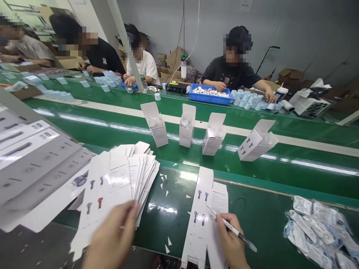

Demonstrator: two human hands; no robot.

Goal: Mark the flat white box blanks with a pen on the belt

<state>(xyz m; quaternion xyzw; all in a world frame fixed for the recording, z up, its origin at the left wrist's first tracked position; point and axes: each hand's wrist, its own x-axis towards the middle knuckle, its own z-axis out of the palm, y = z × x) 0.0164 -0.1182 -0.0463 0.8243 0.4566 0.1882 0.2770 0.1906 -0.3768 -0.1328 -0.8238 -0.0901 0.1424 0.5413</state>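
- The left hand [113,235], fingers loosely spread and gripping nothing, rests flat on the fanned stack of flat cartons [117,183] at near left.
- A single flat carton [206,215] lies near centre on the green table [168,209].
- The right hand [231,243] is closed around a pen [232,229], its tip touching that carton.
- Plastic-bagged parts [319,231] are piled at near right.
- Four upright open boxes [186,127] stand farther off on the belt.

Left hand [113,235] lies flat, fingers spread; right hand [231,243] keeps a pinched grip.
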